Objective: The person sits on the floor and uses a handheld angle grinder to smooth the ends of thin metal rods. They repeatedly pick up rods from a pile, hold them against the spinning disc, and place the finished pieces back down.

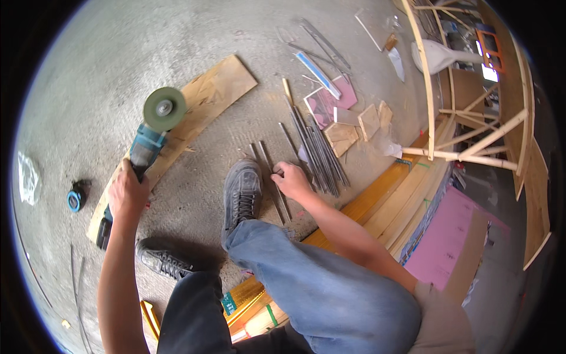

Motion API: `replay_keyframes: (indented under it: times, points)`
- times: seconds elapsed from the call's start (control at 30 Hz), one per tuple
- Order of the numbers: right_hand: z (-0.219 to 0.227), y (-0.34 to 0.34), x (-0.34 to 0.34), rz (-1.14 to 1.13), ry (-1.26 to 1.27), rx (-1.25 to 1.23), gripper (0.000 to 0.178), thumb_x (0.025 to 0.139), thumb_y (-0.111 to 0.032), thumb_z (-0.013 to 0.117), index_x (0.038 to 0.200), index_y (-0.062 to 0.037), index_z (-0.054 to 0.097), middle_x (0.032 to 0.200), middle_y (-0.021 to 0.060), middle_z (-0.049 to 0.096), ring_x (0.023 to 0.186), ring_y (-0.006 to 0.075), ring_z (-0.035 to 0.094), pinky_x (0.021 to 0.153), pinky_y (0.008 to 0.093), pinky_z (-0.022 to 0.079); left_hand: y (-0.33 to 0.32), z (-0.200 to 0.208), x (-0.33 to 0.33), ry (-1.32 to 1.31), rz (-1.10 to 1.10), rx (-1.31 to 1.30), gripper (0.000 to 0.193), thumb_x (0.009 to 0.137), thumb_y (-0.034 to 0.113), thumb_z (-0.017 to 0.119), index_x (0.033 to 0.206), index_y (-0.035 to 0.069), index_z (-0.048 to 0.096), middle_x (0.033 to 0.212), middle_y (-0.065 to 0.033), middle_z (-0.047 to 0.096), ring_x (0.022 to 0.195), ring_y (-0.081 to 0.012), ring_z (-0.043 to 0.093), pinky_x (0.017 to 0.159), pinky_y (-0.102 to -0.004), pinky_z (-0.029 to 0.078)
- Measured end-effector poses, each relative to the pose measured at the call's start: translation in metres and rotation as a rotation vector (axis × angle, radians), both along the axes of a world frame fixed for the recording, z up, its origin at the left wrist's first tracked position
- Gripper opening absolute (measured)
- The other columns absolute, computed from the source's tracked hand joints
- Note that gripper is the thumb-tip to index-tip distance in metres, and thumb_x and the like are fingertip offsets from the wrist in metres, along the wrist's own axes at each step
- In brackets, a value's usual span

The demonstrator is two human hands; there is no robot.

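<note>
My left hand (128, 192) is wrapped round the body of a teal and black angle grinder (145, 146). Its round grey-green disc (164, 110) faces up, and the tool is over a long wooden board (206, 97) on the floor. My right hand (292, 182) is closed, with thumb and fingertips pinched at a thin metal rod (281, 202) beside my right shoe (243, 192). Another rod (268, 187) runs alongside, nearer the shoe. Just beyond my right hand lies a bundle of similar metal rods (318, 154).
A blue and black tape measure (75, 199) and clear plastic (28, 177) lie at left. Pink board pieces (342, 93) and wood offcuts (370, 122) are beyond the rods. Long timber planks (395, 197), a pink panel (442, 236) and a wooden frame (433, 94) stand or lie at right.
</note>
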State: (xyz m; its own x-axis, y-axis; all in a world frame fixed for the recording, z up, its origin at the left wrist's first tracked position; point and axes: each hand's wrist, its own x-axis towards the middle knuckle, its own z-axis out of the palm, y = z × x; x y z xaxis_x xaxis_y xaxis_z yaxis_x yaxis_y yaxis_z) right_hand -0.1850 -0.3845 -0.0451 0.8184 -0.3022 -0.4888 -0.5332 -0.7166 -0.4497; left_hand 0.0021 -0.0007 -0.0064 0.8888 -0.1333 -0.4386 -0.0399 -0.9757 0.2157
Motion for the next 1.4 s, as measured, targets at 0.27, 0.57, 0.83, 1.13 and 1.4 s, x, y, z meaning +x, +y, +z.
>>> replay_keyframes:
  times: [0.27,0.57,0.83,1.13,1.4]
  points:
    - [0.016,-0.011,0.006,-0.306,-0.112,0.387,0.018,0.091,-0.016,0.060,0.094,-0.0017,0.050,0.072,0.0119,0.065,0.058,0.0215,0.066,0.055,0.0371,0.053,-0.007,0.001,-0.005,-0.095,-0.038,-0.065,0.034,0.083,0.018,0.065,0.109,0.001,0.051,0.099,-0.0235,0.065,0.096,-0.0445,0.063,0.081,-0.0526,0.051]
    - [0.057,-0.007,0.112,-0.078,-0.295,0.245,0.026,0.097,-0.027,0.061,0.091,-0.0019,0.065,0.069,0.0105,0.064,0.062,0.0193,0.062,0.058,0.0350,0.048,-0.009,0.010,0.000,0.008,-0.022,0.007,0.040,0.085,0.027,0.067,0.111,0.002,0.049,0.100,-0.0242,0.067,0.094,-0.0422,0.066,0.083,-0.0500,0.052]
    - [0.077,0.040,0.186,0.319,-0.637,0.101,0.022,0.088,-0.018,0.070,0.108,-0.0097,0.073,0.095,0.0101,0.073,0.086,0.0305,0.071,0.076,0.0377,0.056,-0.006,0.010,0.001,-0.009,-0.029,-0.014,0.036,0.084,0.023,0.067,0.106,0.002,0.050,0.093,-0.0247,0.068,0.092,-0.0423,0.066,0.081,-0.0501,0.052]
    - [0.078,0.051,0.203,0.455,-0.708,-0.033,0.014,0.088,-0.011,0.068,0.100,-0.0133,0.075,0.093,0.0056,0.071,0.082,0.0271,0.070,0.068,0.0371,0.056,-0.007,0.012,0.000,-0.006,-0.008,-0.015,0.038,0.083,0.023,0.070,0.109,0.000,0.054,0.102,-0.0223,0.067,0.098,-0.0411,0.066,0.087,-0.0487,0.051]
    - [0.070,0.044,0.195,0.515,-0.776,-0.163,0.012,0.086,-0.009,0.068,0.095,-0.0155,0.074,0.089,0.0020,0.068,0.074,0.0249,0.069,0.060,0.0372,0.055,-0.002,0.002,-0.002,-0.059,-0.031,-0.059,0.037,0.083,0.024,0.067,0.106,0.000,0.050,0.097,-0.0256,0.066,0.092,-0.0442,0.066,0.081,-0.0514,0.052]
